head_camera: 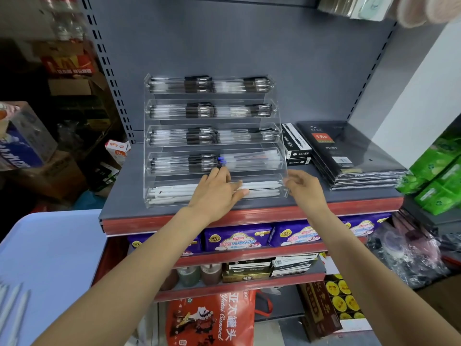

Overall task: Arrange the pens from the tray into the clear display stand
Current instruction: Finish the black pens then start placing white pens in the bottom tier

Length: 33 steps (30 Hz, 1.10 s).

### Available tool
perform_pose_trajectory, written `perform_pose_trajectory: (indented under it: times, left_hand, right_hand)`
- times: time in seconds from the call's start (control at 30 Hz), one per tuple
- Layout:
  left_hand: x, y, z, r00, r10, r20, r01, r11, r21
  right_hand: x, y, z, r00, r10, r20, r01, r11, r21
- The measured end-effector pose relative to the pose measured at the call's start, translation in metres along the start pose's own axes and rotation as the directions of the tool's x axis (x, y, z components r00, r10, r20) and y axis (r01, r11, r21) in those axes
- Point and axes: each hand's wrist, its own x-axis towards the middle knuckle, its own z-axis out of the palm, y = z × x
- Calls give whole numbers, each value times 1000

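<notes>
The clear display stand (214, 101) has several stepped tiers and stands on the grey shelf (311, 199). Its upper tiers hold black-and-clear pens (199, 84); the bottom tier holds white pens (172, 192). My left hand (217, 191) lies over the middle of the bottom tier, fingers resting on the white pens there. My right hand (303, 187) is at the tier's right end, its fingertips touching the clear wall and the pens' tips. A pale blue tray (50, 258) sits at lower left with a few white pens (12, 310) in its near corner.
Black pen boxes (295, 143) and a stack of wrapped black diaries (349, 156) lie right of the stand. Green packs (439, 176) fill the far right. Lower shelves carry purple packs, boxes and jars. Cardboard boxes stand at left.
</notes>
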Motion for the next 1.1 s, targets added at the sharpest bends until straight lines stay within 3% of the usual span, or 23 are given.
perform_pose_trajectory:
  times: [0.17,0.3,0.43,0.57,0.73,0.97,1.1]
  left_hand:
    - [-8,-9,1,997,50,-64,-58,991,-124]
    - [-9,-14,2,986,155,63,-137,966,-221]
    - [-4,-10,1,986,152,62,-136,968,-213]
    - [-8,-17,-3,997,26,-69,-48,943,-329]
    - [-37,-42,-15,952,-189,-241,33,846,-532]
    - [-131,-122,-14,879,-391,-272,167,788,-593]
    - [-204,-195,-3,869,-456,-192,271,764,-586]
  right_hand:
    - [0,-2,0,1000,13,5,-13,1000,-2]
    - [-3,-4,1,1000,12,-1,-12,1000,-13]
    - [-9,-9,2,1000,-18,-13,17,996,-92]
    - [-25,-21,14,983,-167,-79,140,952,-273]
    - [-66,-37,52,960,-271,-65,227,896,-382]
    - [-140,-77,162,920,-303,246,358,908,-219]
    - [-188,-87,253,890,-281,360,351,925,-146]
